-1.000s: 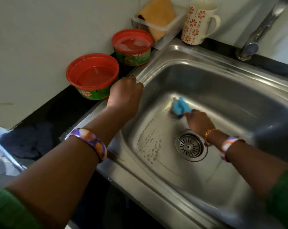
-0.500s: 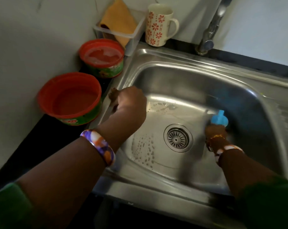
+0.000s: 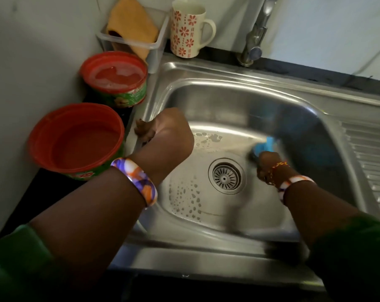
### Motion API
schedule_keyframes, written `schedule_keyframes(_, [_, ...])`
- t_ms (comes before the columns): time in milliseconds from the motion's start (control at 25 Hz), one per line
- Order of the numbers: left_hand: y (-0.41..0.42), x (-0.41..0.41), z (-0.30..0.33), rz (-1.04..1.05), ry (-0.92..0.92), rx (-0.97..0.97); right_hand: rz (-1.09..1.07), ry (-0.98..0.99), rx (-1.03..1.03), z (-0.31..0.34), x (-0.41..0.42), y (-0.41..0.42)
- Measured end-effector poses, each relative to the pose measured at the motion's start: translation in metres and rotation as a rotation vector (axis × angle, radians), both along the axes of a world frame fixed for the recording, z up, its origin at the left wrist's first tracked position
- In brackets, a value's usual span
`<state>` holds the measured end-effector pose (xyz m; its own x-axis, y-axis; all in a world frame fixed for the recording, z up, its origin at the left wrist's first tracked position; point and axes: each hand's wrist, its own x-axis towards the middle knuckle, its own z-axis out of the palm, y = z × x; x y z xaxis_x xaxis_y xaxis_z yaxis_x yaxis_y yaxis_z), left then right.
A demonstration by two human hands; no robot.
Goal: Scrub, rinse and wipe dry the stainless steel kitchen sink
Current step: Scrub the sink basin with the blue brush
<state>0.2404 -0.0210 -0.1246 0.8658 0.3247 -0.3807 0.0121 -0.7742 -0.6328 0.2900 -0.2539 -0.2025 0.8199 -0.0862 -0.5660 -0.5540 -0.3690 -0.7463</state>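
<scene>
In the middle of the frame lies the sink (image 3: 260, 101), its drain (image 3: 226, 176) near the centre of the basin floor. Right of the drain, the right hand (image 3: 269, 165) grips a blue scrubber (image 3: 263, 147), fingers curled round it, pressing it to the basin floor by the right wall; the scrubber is blurred. At centre left, the left hand (image 3: 167, 131) rests on the sink's left rim, its fingers curled over the edge. Soap suds (image 3: 189, 199) speckle the floor left of the drain. At left stand two red tubs, the near tub (image 3: 75, 140) and the far tub (image 3: 115, 77) with foamy liquid. At the top are a clear box (image 3: 158, 40) with an orange cloth (image 3: 132, 25), a flowered mug (image 3: 188, 29) and the tap (image 3: 255, 40).
</scene>
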Motion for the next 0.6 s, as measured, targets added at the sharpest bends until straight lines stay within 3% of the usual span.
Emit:
schedule_keyframes(120, [0.002,0.008,-0.001,0.005,0.043,-0.020,0.195,0.173,-0.023,0.003,0.010,0.016])
schedule_keyframes(280, [-0.001,0.006,0.011,-0.041,0.092,-0.019,-0.016,-0.070,0.048,0.001,0.022,-0.004])
schedule_keyframes(400, [-0.003,0.008,0.015,-0.047,0.123,-0.026,0.191,0.231,-0.042,0.006,0.019,-0.002])
schedule_keyframes(520, [-0.002,0.003,0.016,-0.105,0.133,-0.013,0.179,0.037,-0.267,-0.001,0.028,-0.006])
schedule_keyframes(600, [-0.003,0.002,0.019,-0.081,0.117,-0.039,0.215,0.035,-0.265,0.001,0.029,-0.007])
